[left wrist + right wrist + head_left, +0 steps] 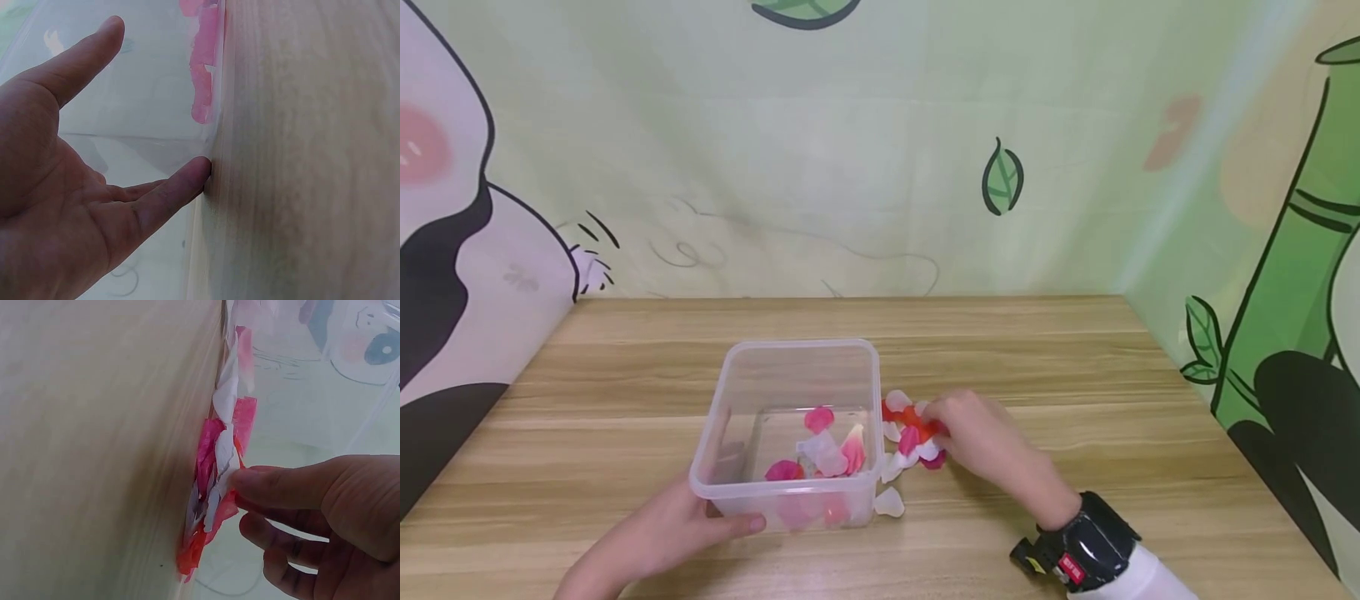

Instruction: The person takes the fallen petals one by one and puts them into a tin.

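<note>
Wristband (1086, 550), petals (910, 437) beside box (797, 367)

- Soft, even light is filling the head view; the wooden table (1037, 358) is showing only faint shadows.
- A pale band of glare is running down the far right of the backdrop (1150, 242).
- The clear box (797, 375) is catching mild reflections on its walls.
- Both wrist views are looking washed out, with the table grain smearing and close fingers (275, 487) blurring slightly.
</note>
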The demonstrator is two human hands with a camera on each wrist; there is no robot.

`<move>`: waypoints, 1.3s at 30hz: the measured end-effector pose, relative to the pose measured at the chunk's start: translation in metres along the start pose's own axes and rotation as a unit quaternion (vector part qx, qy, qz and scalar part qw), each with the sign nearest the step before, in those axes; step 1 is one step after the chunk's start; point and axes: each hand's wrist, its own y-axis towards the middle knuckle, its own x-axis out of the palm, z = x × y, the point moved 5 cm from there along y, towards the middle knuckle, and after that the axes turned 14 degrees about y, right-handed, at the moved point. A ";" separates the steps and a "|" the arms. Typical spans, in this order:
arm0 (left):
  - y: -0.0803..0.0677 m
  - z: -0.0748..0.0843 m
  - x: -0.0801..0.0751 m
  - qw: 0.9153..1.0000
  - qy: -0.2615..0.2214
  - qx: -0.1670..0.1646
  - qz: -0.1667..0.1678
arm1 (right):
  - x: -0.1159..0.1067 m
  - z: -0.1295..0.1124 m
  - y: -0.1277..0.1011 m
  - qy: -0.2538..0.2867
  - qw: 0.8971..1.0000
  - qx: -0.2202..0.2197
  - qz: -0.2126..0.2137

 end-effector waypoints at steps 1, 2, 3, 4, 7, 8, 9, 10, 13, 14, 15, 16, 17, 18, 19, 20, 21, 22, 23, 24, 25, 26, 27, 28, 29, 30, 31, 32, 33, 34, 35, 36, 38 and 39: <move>0.000 0.000 0.000 1.000 0.001 -0.001 0.000 | 0.000 0.000 0.000 0.000 1.000 -0.001 0.001; 0.000 0.000 0.000 1.000 0.001 -0.001 -0.001 | 0.000 0.000 0.000 -0.001 1.000 -0.002 0.002; 0.000 0.000 0.001 1.000 0.001 -0.001 -0.001 | 0.000 0.000 0.000 -0.002 1.000 -0.004 0.002; 0.000 0.000 0.001 1.000 0.000 -0.001 -0.002 | 0.000 0.000 0.000 -0.002 1.000 -0.004 0.003; 0.000 0.000 0.001 1.000 -0.005 -0.002 -0.003 | 0.000 0.000 -0.001 0.001 1.000 -0.009 0.006; 0.000 0.000 0.001 1.000 -0.007 -0.001 -0.003 | 0.000 0.000 -0.001 0.001 1.000 -0.010 0.008; 0.000 0.001 0.001 1.000 -0.006 0.001 -0.002 | 0.000 0.000 0.000 0.002 1.000 -0.011 0.010; 0.000 0.001 0.001 1.000 -0.006 0.003 0.000 | 0.000 0.000 0.000 0.003 1.000 -0.013 0.013; 0.000 0.001 0.001 1.000 -0.004 0.005 0.003 | -0.001 0.000 0.000 0.005 1.000 -0.013 0.018; 0.000 0.001 0.001 1.000 -0.003 0.004 0.003 | -0.001 0.000 0.000 0.006 1.000 -0.012 0.019; -0.001 0.001 0.001 1.000 -0.003 0.004 0.003 | -0.002 -0.001 0.000 0.007 1.000 -0.010 0.020; -0.001 0.001 0.001 1.000 -0.003 0.004 0.003 | -0.003 -0.001 0.000 0.007 1.000 -0.008 0.022; -0.001 0.001 0.001 1.000 -0.003 0.004 0.003 | -0.004 -0.001 0.000 0.008 1.000 -0.004 0.024; -0.001 0.001 0.001 1.000 -0.005 0.005 0.003 | -0.005 -0.002 0.000 0.008 1.000 -0.002 0.028; -0.001 0.001 0.001 1.000 -0.008 0.005 0.003 | -0.007 -0.002 0.000 0.009 0.999 -0.001 0.032; -0.001 0.002 0.001 1.000 -0.009 0.007 0.003 | -0.009 -0.003 0.000 0.009 0.999 -0.003 0.038; -0.001 0.002 0.000 1.000 -0.007 0.007 0.005 | -0.011 -0.004 -0.001 0.009 0.999 -0.005 0.044; -0.001 0.002 0.000 1.000 -0.007 0.008 0.005 | -0.013 -0.004 -0.001 0.010 0.999 -0.007 0.049; -0.001 0.002 0.000 1.000 -0.006 0.008 0.005 | -0.015 -0.005 -0.001 0.010 0.998 -0.009 0.054; -0.001 0.002 0.000 1.000 -0.005 0.007 0.005 | -0.017 -0.006 -0.002 0.011 0.998 -0.013 0.059; -0.001 0.002 0.000 1.000 -0.001 0.007 0.005 | -0.019 -0.006 -0.002 0.015 0.998 -0.014 0.062; -0.001 0.002 0.000 1.000 0.002 0.007 0.005 | -0.021 -0.007 -0.003 0.017 0.998 -0.015 0.065; -0.001 0.002 0.000 1.000 0.001 0.009 0.006 | -0.022 -0.007 -0.003 0.019 0.997 -0.015 0.068; -0.001 0.002 0.000 1.000 -0.002 0.011 0.005 | -0.024 -0.008 -0.004 0.020 0.997 -0.014 0.070; -0.001 0.003 0.000 1.000 -0.004 0.014 0.006 | -0.026 -0.008 -0.004 0.020 0.997 -0.014 0.074; 0.000 0.003 0.000 1.000 -0.005 0.017 0.007 | -0.027 -0.009 -0.005 0.020 0.997 -0.014 0.077; 0.000 0.003 0.000 1.000 -0.008 0.020 0.007 | -0.028 -0.009 -0.005 0.021 0.996 -0.014 0.081; 0.000 0.003 0.000 1.000 -0.011 0.022 0.008 | -0.030 -0.010 -0.006 0.019 0.996 -0.017 0.087; 0.000 0.003 0.000 1.000 -0.012 0.023 0.008 | -0.031 -0.011 -0.006 0.018 0.995 -0.020 0.094; 0.000 0.003 0.000 1.000 -0.012 0.023 0.008 | -0.033 -0.012 -0.007 0.017 0.994 -0.025 0.101; 0.000 0.003 0.000 1.000 -0.010 0.022 0.009 | -0.034 -0.012 -0.007 0.014 0.993 -0.029 0.110; 0.000 0.002 0.000 1.000 -0.009 0.020 0.008 | -0.035 -0.013 -0.007 0.012 0.992 -0.034 0.119; 0.001 0.002 0.000 1.000 -0.010 0.019 0.007 | -0.038 -0.015 -0.008 0.011 0.990 -0.043 0.135; 0.001 0.002 0.000 1.000 -0.011 0.019 0.007 | -0.039 -0.015 -0.009 0.011 0.989 -0.047 0.142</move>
